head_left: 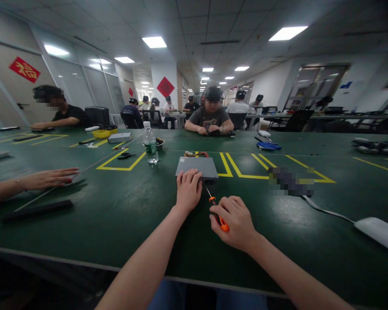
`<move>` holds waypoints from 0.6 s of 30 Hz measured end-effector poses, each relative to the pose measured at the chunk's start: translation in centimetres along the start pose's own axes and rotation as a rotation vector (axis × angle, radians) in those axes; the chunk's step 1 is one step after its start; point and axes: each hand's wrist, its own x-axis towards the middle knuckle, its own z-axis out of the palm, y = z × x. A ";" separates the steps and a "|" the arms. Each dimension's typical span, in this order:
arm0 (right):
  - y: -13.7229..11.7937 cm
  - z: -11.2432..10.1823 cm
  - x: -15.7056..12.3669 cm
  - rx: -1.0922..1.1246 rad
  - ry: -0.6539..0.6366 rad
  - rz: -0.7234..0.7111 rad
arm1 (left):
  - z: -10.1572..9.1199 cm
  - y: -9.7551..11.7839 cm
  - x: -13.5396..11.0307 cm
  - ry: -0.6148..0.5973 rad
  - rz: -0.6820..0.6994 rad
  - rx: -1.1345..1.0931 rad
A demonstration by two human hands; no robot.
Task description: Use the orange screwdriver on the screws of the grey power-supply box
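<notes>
A grey metal computer power supply unit lies flat on the green table in front of me, its socket side facing me. My left hand holds it at the near left, fingers over the top and near edge. In my right hand is a screwdriver with an orange and black handle, fingers wrapped round it. Its thin shaft points up and left toward the socket side; whether the tip touches the casing I cannot tell. Coloured cables lie behind the unit.
A water bottle stands left of the unit, beside a small dark bowl. At left rests another person's hand near a dark bar. Right are a blurred dark object, its cable and a white device. A co-worker sits opposite.
</notes>
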 end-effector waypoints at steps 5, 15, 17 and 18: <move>-0.5 0.8 -0.1 0.028 0.090 0.066 | -0.1 -0.1 0.1 -0.015 0.040 0.002; -1.1 0.8 -0.4 -0.031 0.007 0.034 | -0.3 0.0 0.1 -0.009 0.008 -0.026; -1.1 0.8 -0.3 -0.017 0.007 0.030 | -0.2 0.0 0.2 -0.008 0.005 -0.028; -1.0 0.9 -0.2 -0.005 0.017 0.041 | -0.2 0.0 0.2 -0.010 0.004 -0.029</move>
